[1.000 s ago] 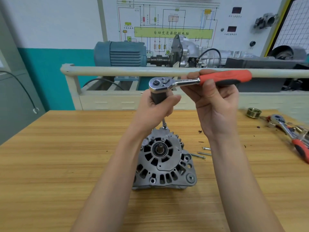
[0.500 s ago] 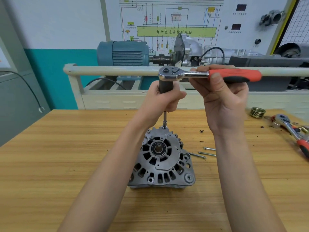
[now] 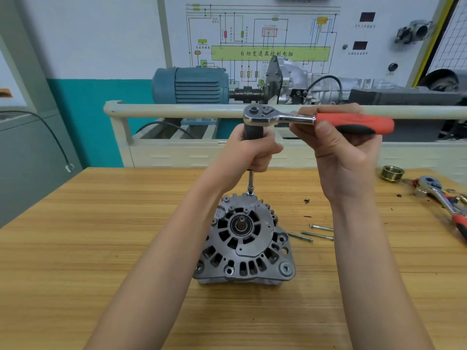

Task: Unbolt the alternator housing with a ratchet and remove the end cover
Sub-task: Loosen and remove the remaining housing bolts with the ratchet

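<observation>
Alternator (image 3: 246, 245): stands on the table (image 3: 75, 261), end cover facing up, between the two forearms; shaft bare at centre.
Loose bolts (image 3: 317, 232): three lie on the table just right of the housing; judged already removed.
Socket (image 3: 250, 192): seated on a bolt at the far rim of the housing; extension rises straight up from it, axis vertical.
Left hand (image 3: 254, 152): fingers wrapped round the dark upper part of the extension, directly above the bolt; the nearer hand to the work.
Ratchet (image 3: 316, 121): head sits on top of the extension; long axis level, red grip pointing right.
Right hand (image 3: 336, 150): fingers and thumb curled round the shank where steel meets grip, right of the head.
Key relation: bolt lies below the left fist; the swing, in my judgement, turns about that vertical axis.
Far right: second ratchet (image 3: 444, 200) and brass pulley (image 3: 392, 173), untouched.
</observation>
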The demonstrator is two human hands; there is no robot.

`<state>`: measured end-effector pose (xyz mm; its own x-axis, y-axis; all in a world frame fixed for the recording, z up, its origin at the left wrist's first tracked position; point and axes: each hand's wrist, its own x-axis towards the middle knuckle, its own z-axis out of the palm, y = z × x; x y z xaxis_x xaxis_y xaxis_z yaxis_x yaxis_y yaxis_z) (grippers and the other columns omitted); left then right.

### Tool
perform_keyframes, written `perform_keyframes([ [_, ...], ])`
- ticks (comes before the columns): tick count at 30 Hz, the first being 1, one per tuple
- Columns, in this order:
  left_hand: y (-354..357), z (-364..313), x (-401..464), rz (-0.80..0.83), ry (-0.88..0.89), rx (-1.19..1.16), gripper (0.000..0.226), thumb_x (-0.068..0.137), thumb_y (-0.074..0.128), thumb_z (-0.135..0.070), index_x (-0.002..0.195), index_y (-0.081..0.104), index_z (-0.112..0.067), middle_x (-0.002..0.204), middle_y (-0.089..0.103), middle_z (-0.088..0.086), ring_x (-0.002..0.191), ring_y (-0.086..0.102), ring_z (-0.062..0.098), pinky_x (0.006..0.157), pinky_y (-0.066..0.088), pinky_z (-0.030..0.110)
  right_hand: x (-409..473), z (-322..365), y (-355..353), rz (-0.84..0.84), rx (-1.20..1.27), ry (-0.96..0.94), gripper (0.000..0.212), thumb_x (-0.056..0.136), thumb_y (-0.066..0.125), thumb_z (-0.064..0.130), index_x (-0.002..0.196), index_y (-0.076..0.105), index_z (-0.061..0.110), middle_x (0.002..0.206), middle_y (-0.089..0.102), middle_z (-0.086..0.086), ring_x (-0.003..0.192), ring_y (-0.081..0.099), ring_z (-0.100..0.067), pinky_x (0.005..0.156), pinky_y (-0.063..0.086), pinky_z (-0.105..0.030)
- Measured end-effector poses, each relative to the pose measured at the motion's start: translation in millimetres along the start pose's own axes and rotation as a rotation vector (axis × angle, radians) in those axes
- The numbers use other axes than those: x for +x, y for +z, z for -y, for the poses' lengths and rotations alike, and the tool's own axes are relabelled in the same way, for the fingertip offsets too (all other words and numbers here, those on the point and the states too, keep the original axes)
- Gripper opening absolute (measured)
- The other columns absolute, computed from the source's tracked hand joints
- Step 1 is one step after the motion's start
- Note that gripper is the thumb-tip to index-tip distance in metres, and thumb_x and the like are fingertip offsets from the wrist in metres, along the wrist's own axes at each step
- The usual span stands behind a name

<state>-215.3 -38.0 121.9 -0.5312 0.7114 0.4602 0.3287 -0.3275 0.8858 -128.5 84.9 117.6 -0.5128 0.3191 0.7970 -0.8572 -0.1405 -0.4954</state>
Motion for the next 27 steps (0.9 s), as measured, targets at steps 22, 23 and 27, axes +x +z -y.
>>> perform_keyframes([
  [22,-3,14,-16,-0.239,0.244,-0.004,0.028,0.078,0.060,-0.012,0.054,0.054,-0.027,0.043,0.036,-0.013,0.039,0.028,0.007,0.043,0.026,0.018,-1,-6,5,0.419,0.035,-0.060,0.026,0.070,0.079,0.013,0.095,0.072,0.013,0.098,0.074,-0.004,0.101,0.068,-0.026,0.094,0.048,-0.043],
  [23,-1,13,-15,-0.289,0.236,0.008,0.028,0.077,0.058,-0.012,0.054,0.057,-0.028,0.043,0.036,-0.012,0.039,0.029,0.006,0.043,0.027,0.018,0,-5,4,0.486,-0.013,-0.101,0.029,0.069,0.080,0.010,0.097,0.071,0.013,0.101,0.073,-0.003,0.104,0.067,-0.026,0.096,0.047,-0.043],
  [27,4,12,-14,-0.344,0.222,0.051,0.022,0.079,0.059,-0.014,0.058,0.057,-0.021,0.043,0.037,-0.008,0.039,0.029,0.009,0.043,0.028,0.019,2,-5,0,0.421,-0.051,-0.101,0.029,0.070,0.079,0.017,0.098,0.072,0.013,0.102,0.073,-0.004,0.102,0.067,-0.027,0.093,0.048,-0.042],
])
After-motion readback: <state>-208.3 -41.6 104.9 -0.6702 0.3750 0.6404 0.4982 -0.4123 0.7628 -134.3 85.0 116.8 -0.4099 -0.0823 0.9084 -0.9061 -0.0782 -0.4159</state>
